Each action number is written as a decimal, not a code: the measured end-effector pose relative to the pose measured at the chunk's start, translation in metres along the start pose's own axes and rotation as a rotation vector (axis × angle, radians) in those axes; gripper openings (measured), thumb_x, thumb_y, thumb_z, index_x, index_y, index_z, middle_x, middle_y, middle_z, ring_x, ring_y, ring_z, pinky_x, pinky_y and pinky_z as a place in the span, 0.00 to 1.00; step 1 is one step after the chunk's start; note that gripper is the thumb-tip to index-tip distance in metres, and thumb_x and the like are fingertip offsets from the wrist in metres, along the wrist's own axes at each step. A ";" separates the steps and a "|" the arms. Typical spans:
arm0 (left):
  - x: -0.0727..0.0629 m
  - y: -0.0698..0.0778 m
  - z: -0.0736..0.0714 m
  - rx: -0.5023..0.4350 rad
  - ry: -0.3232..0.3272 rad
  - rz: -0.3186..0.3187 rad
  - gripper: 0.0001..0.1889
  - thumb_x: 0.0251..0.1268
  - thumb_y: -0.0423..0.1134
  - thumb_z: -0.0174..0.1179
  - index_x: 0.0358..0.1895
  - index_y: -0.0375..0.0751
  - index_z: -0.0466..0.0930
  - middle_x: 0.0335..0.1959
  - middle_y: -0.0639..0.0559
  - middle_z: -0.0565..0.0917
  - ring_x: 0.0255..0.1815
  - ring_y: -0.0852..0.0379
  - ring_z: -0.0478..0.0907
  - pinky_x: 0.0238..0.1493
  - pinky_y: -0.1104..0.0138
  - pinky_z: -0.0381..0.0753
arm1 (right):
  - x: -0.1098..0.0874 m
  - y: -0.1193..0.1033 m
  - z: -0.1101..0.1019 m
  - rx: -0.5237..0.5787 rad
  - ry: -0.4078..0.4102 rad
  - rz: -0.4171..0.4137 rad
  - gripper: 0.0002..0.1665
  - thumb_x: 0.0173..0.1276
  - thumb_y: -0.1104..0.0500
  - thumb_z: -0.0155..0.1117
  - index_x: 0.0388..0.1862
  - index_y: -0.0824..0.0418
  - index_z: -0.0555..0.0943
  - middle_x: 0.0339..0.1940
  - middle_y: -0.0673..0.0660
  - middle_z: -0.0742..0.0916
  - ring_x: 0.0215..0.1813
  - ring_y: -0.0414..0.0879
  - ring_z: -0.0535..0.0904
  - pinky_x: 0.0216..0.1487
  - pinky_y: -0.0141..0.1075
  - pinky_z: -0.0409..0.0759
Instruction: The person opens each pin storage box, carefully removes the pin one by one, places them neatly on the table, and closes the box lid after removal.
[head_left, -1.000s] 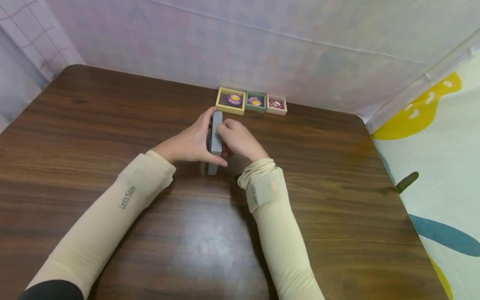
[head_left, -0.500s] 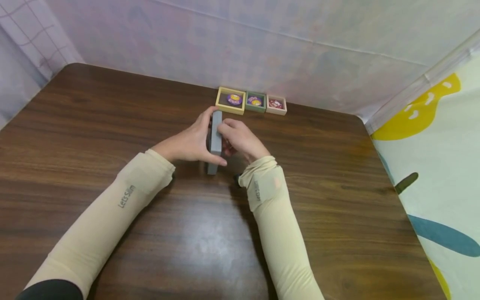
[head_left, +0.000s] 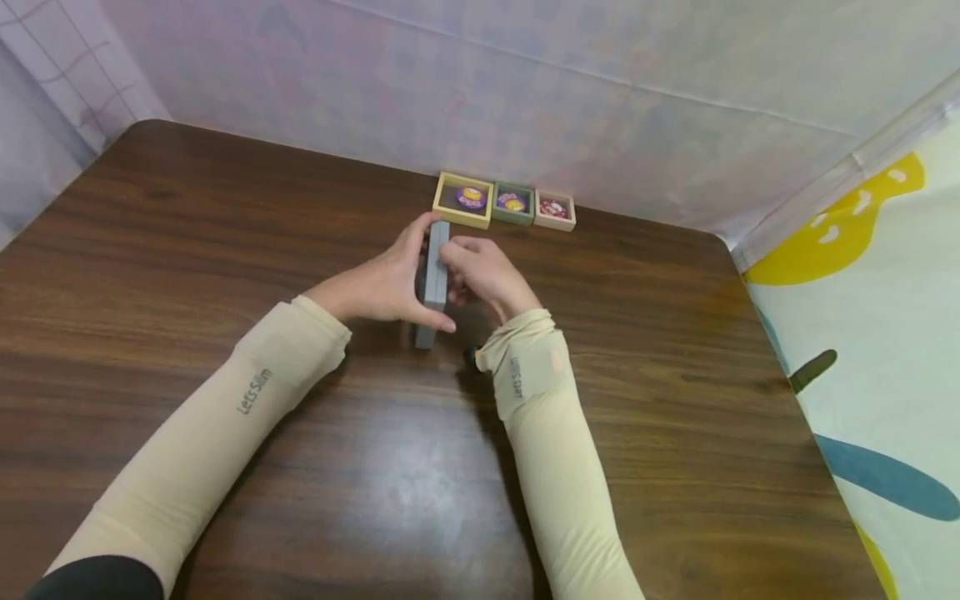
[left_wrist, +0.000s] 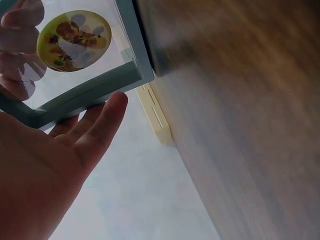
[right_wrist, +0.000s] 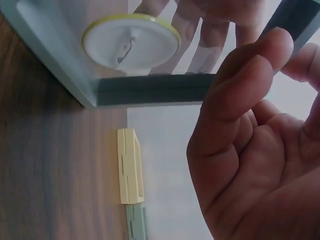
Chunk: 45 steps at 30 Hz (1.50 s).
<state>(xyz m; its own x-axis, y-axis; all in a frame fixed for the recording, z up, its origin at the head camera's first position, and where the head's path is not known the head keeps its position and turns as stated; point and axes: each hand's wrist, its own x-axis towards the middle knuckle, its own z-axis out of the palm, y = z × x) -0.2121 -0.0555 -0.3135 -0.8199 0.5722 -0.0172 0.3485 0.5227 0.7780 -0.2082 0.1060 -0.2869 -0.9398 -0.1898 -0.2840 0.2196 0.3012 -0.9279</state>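
Observation:
A grey-blue display frame (head_left: 433,287) with clear film stands on its edge on the table, between both hands. My left hand (head_left: 378,282) grips it from the left, thumb at its near end and fingers at the far end. From the other side, the curled thumb and index finger of my right hand (head_left: 486,277) pinch its upper edge. Inside the film sits a round badge; its patterned, yellow-rimmed front (left_wrist: 75,41) faces the left wrist camera. The right wrist view has its white back (right_wrist: 131,44) with a pin. Left-hand fingers show through the film there.
Against the back wall sheet, three small frames with round badges stand in a row: yellow (head_left: 462,223), green (head_left: 513,219) and pale pink (head_left: 554,224). The dark wooden table (head_left: 315,492) extends around the hands.
The right fingers have shifted slightly along the frame's upper edge, where a thin lengthwise seam now shows. My left hand keeps its grip, and the frame stays nearly in place.

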 end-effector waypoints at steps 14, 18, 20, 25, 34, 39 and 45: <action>-0.001 -0.001 0.003 0.042 -0.004 0.008 0.71 0.36 0.58 0.76 0.74 0.54 0.23 0.74 0.35 0.44 0.70 0.44 0.57 0.69 0.52 0.63 | -0.004 -0.003 0.007 -0.096 0.081 0.015 0.07 0.61 0.56 0.54 0.30 0.59 0.77 0.16 0.49 0.77 0.19 0.42 0.72 0.26 0.37 0.77; 0.000 -0.001 0.003 0.040 0.005 0.013 0.70 0.37 0.55 0.77 0.74 0.53 0.26 0.74 0.35 0.45 0.69 0.44 0.59 0.68 0.52 0.65 | -0.009 -0.005 0.009 -0.294 0.095 -0.023 0.15 0.64 0.53 0.53 0.45 0.61 0.71 0.30 0.55 0.79 0.28 0.46 0.75 0.36 0.46 0.80; 0.000 -0.001 0.003 0.032 0.002 0.013 0.69 0.37 0.53 0.77 0.74 0.53 0.27 0.73 0.36 0.46 0.67 0.44 0.61 0.66 0.52 0.67 | -0.010 -0.005 0.011 -0.419 0.091 -0.063 0.27 0.65 0.52 0.49 0.61 0.60 0.62 0.39 0.60 0.82 0.34 0.49 0.77 0.41 0.46 0.80; -0.001 -0.002 0.002 0.041 0.008 0.018 0.70 0.35 0.53 0.78 0.73 0.48 0.27 0.72 0.34 0.46 0.69 0.43 0.60 0.68 0.53 0.65 | -0.009 -0.005 0.014 -0.692 0.100 -0.174 0.38 0.70 0.48 0.38 0.77 0.48 0.44 0.61 0.63 0.80 0.55 0.54 0.79 0.56 0.46 0.76; 0.000 0.000 0.000 0.060 0.015 0.040 0.72 0.34 0.54 0.78 0.74 0.44 0.25 0.74 0.32 0.42 0.71 0.42 0.55 0.71 0.52 0.60 | -0.009 -0.006 0.013 -0.717 0.116 -0.192 0.31 0.77 0.43 0.32 0.77 0.41 0.47 0.71 0.58 0.71 0.68 0.58 0.71 0.67 0.49 0.69; 0.000 0.001 -0.001 0.069 0.017 0.046 0.73 0.34 0.55 0.78 0.74 0.43 0.25 0.73 0.32 0.43 0.71 0.42 0.56 0.72 0.52 0.60 | -0.009 -0.008 0.012 -0.714 0.114 -0.200 0.30 0.78 0.45 0.32 0.77 0.42 0.48 0.71 0.58 0.72 0.67 0.59 0.72 0.67 0.49 0.69; 0.000 -0.001 -0.002 0.062 0.029 0.059 0.72 0.33 0.54 0.78 0.73 0.43 0.27 0.72 0.33 0.45 0.72 0.43 0.55 0.72 0.53 0.60 | -0.008 -0.010 0.008 -0.754 0.100 -0.200 0.29 0.78 0.46 0.31 0.76 0.41 0.50 0.69 0.58 0.74 0.66 0.58 0.73 0.66 0.48 0.70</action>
<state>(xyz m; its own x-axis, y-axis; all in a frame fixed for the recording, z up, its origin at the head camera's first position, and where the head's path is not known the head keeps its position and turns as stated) -0.2130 -0.0570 -0.3132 -0.8097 0.5850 0.0464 0.4234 0.5276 0.7364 -0.2005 0.0972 -0.2771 -0.9697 -0.2331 -0.0727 -0.1593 0.8297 -0.5351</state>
